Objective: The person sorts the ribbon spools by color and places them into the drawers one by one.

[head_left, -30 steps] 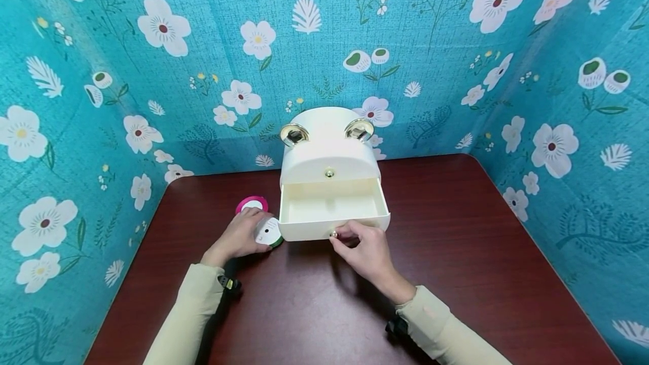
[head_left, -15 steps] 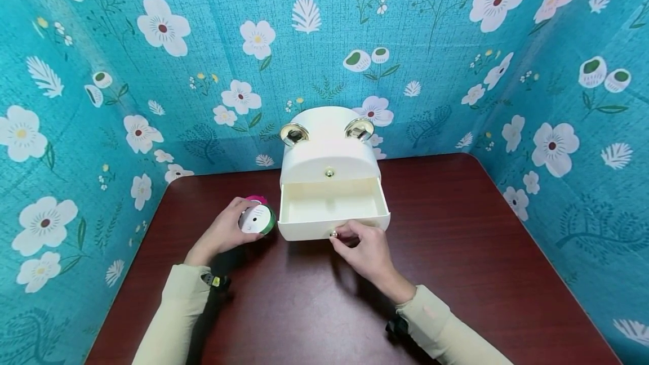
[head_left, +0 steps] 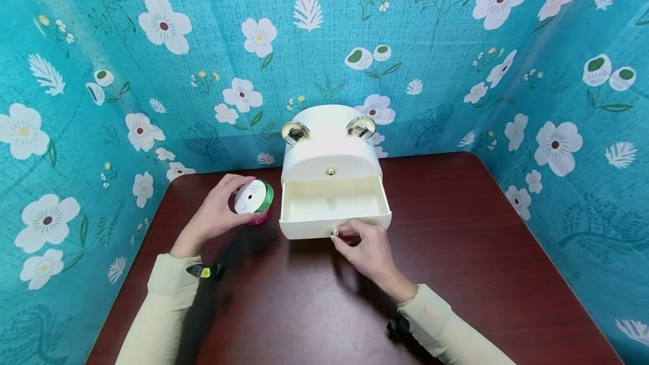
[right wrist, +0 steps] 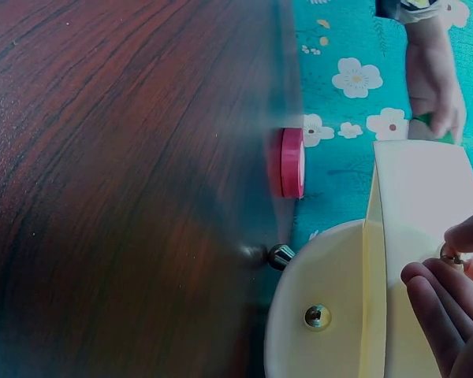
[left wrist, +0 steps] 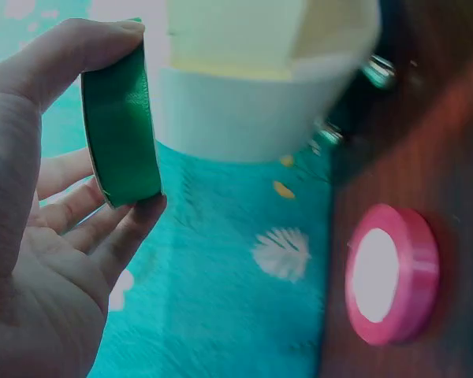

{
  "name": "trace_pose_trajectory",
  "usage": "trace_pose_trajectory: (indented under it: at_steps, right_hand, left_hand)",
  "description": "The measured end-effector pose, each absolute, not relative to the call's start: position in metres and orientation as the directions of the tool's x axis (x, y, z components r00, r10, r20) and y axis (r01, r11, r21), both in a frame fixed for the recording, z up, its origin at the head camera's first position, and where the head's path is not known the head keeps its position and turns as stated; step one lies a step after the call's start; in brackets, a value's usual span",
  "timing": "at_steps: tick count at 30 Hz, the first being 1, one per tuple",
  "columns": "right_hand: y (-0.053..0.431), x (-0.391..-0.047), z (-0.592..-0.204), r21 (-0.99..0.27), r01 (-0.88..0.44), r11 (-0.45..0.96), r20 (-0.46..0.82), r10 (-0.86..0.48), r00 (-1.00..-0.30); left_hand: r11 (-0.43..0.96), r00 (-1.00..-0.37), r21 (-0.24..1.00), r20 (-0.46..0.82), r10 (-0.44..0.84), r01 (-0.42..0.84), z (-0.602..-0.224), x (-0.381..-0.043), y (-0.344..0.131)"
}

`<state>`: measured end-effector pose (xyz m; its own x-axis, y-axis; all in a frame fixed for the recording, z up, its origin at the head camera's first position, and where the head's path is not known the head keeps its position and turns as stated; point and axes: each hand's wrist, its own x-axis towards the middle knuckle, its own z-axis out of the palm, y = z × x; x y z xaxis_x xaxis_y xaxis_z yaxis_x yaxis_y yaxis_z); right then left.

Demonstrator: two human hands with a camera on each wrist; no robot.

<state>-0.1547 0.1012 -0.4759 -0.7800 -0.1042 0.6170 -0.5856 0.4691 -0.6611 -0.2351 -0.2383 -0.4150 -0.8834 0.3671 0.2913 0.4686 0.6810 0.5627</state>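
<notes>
My left hand [head_left: 215,212] grips a spool of green ribbon [head_left: 253,196] by its edges, thumb on one side and fingertips on the other. In the left wrist view the spool's green rim [left wrist: 124,122] is plain, raised clear of the table. A pink ribbon spool [left wrist: 394,274] lies flat on the table below it; the head view shows only its pink edge under the green one. My right hand [head_left: 369,252] pinches the small gold knob [head_left: 334,232] on the front of a pulled-out cream drawer [head_left: 304,230]. Nothing lies in the drawer.
The drawer belongs to a small rounded white cabinet [head_left: 329,142] at the table's back edge. Two gold-rimmed round feet [head_left: 361,127] stick up from it, and a second knob [head_left: 330,170] sits above the drawer. Flowered blue cloth [head_left: 314,49] surrounds the dark red table [head_left: 456,241].
My left hand has picked up the green ribbon spool from beside the drawer and carried it up and leftward, over the pink one. The right hand keeps its pinch, and the drawer has stayed put.
</notes>
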Motion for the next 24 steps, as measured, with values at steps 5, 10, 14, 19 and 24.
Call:
trace_pose_trajectory:
  at_steps: [5,10,14,19,24]
  right_hand:
    - [0.102,-0.154,-0.477,-0.658,-0.583,0.477,0.614,-0.108,-0.782]
    - [0.103,-0.155,-0.478,-0.65,-0.59,0.48,0.626,-0.103,-0.773]
    - [0.104,-0.156,-0.479,-0.644,-0.595,0.481,0.634,-0.099,-0.767]
    - [0.105,-0.155,-0.48,-0.645,-0.588,0.487,0.629,-0.099,-0.771]
    - [0.104,-0.155,-0.48,-0.651,-0.581,0.489,0.621,-0.096,-0.778]
  left_hand:
    - [0.652,-0.856,0.555,0.336,0.392,0.516,-0.392,-0.226,-0.222]
    - [0.598,-0.818,0.559,0.378,0.433,0.574,-0.375,-0.217,-0.202]
    - [0.568,-0.793,0.555,0.393,0.465,0.608,-0.369,-0.215,-0.19]
    - [0.561,-0.776,0.539,0.381,0.504,0.629,-0.371,-0.217,-0.176]
    - [0.555,-0.76,0.524,0.377,0.529,0.646,-0.377,-0.22,-0.162]
